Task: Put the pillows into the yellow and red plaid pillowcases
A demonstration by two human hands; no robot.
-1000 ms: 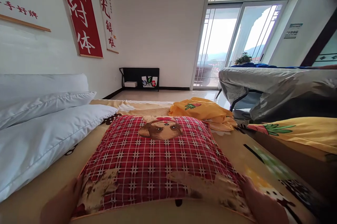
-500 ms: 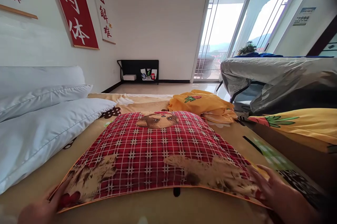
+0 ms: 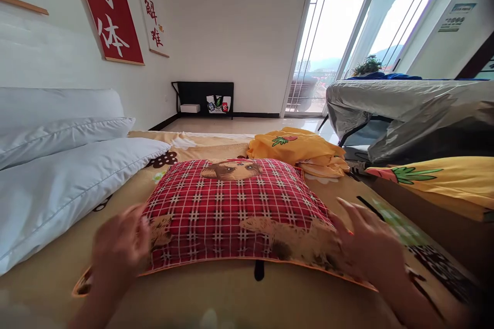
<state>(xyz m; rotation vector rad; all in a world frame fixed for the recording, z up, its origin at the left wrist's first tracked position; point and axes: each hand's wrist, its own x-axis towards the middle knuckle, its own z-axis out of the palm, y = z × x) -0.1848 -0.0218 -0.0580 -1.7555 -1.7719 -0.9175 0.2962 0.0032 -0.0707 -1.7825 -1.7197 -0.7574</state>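
Red-checked cushion [image 3: 235, 210] with a dog print lies flat on the tan bed sheet [image 3: 231, 298], between the white pillows [image 3: 65, 185] and a yellow cloth bundle [image 3: 297, 151]. Half a second ago both hands pinned its near corners; now they have let go, so it rests set down. Left hand [image 3: 119, 246] — blurred — and right hand [image 3: 368, 249] hover, fingers spread, over those 2 corners, holding nothing.

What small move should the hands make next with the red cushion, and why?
The left hand and right hand are open, one over each near corner of the red cushion, which lies flat on the bed. So probably close the fingers on those corners.
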